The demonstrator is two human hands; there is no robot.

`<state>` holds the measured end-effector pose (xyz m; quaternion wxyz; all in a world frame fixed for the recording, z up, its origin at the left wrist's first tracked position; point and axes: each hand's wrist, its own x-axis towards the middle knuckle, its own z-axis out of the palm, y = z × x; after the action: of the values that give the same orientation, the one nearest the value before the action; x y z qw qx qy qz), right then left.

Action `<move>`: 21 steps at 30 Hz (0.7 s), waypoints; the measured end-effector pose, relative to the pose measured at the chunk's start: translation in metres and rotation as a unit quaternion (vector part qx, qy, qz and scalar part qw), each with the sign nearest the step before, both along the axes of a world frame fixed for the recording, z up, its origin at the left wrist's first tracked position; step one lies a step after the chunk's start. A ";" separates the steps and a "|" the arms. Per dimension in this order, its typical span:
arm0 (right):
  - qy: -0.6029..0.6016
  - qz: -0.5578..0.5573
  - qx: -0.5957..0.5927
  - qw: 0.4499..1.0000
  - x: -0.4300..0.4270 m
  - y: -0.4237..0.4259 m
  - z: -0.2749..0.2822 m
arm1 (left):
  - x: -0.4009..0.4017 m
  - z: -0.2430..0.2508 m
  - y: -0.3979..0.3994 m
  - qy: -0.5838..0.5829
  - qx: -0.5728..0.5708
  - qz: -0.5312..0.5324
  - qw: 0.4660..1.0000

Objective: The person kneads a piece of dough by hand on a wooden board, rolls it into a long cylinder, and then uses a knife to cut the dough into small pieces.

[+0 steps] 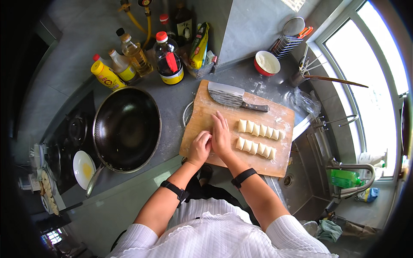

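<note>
My left hand [199, 147] and my right hand [221, 136] meet over the left part of a floured wooden cutting board [206, 106]. The left fingers are curled against the right palm, while the right fingers stretch forward, held together. Whatever may lie between the hands is hidden. Just right of my right hand are two rows of cut dough pieces, an upper row [259, 129] and a lower row [255, 148], each with several pieces set close together. A cleaver [227, 94] with a dark handle lies flat across the board's far side.
A black wok [127, 129] stands on the left, beside a white plate [84, 169] with a yellow patch. Behind are sauce bottles [167, 58] and a red-and-white bowl of flour [267, 63]. A steel sink [306, 174] lies right of the board, with a plastic bag [305, 101] above it.
</note>
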<state>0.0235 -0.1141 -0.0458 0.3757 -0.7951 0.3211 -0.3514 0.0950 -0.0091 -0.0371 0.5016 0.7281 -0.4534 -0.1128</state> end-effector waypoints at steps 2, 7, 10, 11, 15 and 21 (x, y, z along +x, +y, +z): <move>0.087 0.076 -0.110 0.987 -0.001 0.002 0.003 | 0.003 -0.007 0.010 -0.033 -0.048 0.004 0.998; 0.085 0.021 -0.032 0.996 0.005 -0.002 0.008 | -0.003 0.006 0.003 0.074 0.018 0.049 0.996; -0.061 -0.009 0.126 0.990 0.003 0.000 0.002 | 0.001 0.009 -0.005 0.024 0.090 0.055 0.994; -0.044 0.001 0.151 0.988 -0.002 0.003 0.000 | 0.002 0.009 -0.005 0.024 0.088 0.055 0.994; 0.026 0.041 0.191 0.980 -0.008 -0.001 0.019 | 0.015 0.010 0.004 0.066 0.079 0.003 0.995; 0.180 0.049 -0.116 0.976 0.026 -0.014 0.023 | 0.025 0.009 -0.008 -0.006 0.086 -0.012 0.996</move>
<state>0.0492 -0.1279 -0.0225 0.2341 -0.8982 0.3011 -0.2184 0.1198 -0.0176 -0.0279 0.4331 0.7637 -0.4536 -0.1529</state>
